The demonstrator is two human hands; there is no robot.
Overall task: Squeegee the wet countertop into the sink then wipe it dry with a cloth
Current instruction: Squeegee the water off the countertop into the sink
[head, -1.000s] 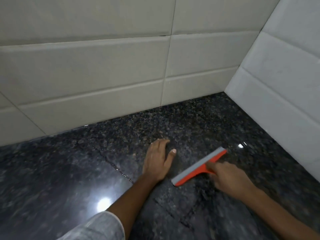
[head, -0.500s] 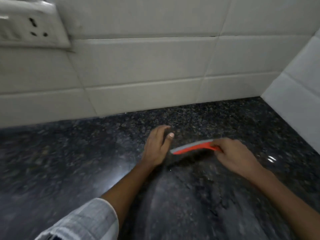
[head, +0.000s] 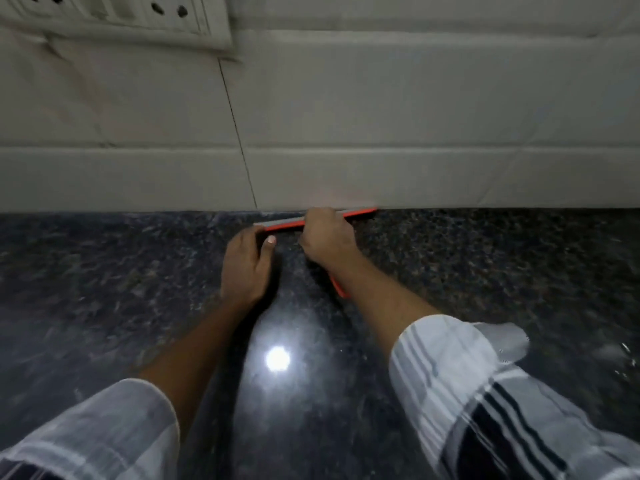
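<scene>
Item 1, left sleeve (head: 104,431): pale striped cloth, I log it at the near edge of the countertop (head: 104,271), well left of the squeegee (head: 287,221).

Item 2, left hand (head: 246,268): palm down on the dark speckled stone, fingers straight and released, holding nothing. Its fingertips lie just beside the left end of the squeegee blade; I cannot tell whether they touch it.

Item 3, squeegee: orange body with a grey strip, blade lying along the foot of the tiled wall (head: 415,116), at the far edge of the countertop. Its orange handle end shows below the right wrist.

Item 4, right hand (head: 327,235): fingers clenched over the middle of the squeegee, grasping it.

Item 5, right sleeve (head: 485,393): white with dark stripes, near and right of the squeegee.

Item 6, water (head: 512,341): a glistening patch on the stone beside the right sleeve.

Item 7, switch plate (head: 114,15): on the wall, up and left of the squeegee.
</scene>
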